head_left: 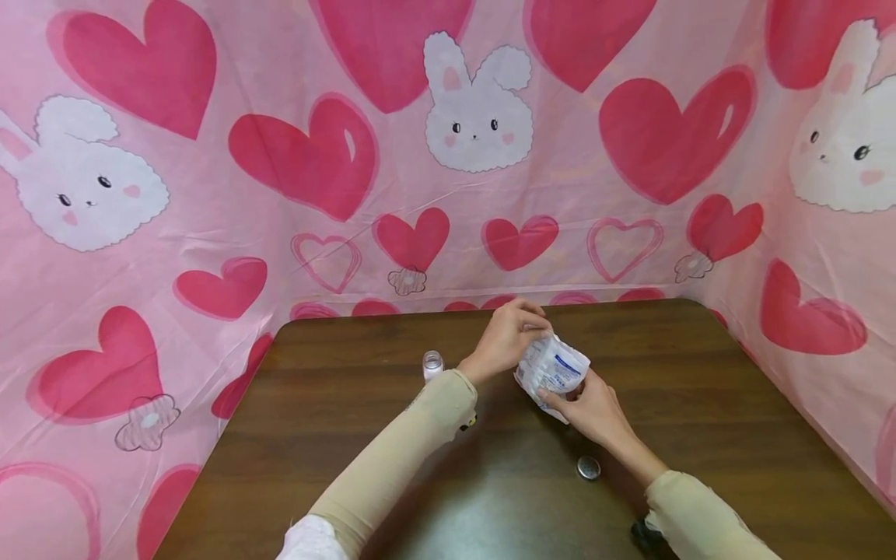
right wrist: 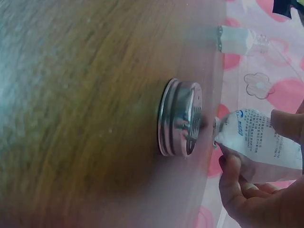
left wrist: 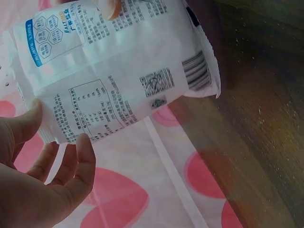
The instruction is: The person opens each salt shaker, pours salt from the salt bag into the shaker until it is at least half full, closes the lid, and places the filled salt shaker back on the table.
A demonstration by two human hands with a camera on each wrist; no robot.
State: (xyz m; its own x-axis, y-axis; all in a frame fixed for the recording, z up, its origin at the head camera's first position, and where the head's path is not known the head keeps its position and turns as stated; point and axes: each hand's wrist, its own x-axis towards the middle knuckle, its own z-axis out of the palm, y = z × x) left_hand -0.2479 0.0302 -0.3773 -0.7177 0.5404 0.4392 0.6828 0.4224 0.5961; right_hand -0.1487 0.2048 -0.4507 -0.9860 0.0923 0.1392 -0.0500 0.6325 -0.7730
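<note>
Both hands hold a white printed plastic packet [head_left: 553,369] above the table. My right hand [head_left: 595,408] grips its lower right part, thumb across the printed front and fingers behind, as the right wrist view also shows. At the packet's top end is my left hand [head_left: 509,334], its thumb and fingertips pinching the edge near a corner [left wrist: 40,126]. Blue and black print, a square code and a barcode cover the face in the left wrist view. A small clear bottle [head_left: 432,362] with white contents stands uncapped beyond the left forearm, which partly hides it.
A round metal lid with holes [head_left: 589,467] lies on the brown wooden table [head_left: 336,404], below the right hand. Close by the right sleeve [head_left: 700,513] is a dark object [head_left: 645,537]. Pink cloth [head_left: 462,194] with hearts and rabbits walls the back and sides.
</note>
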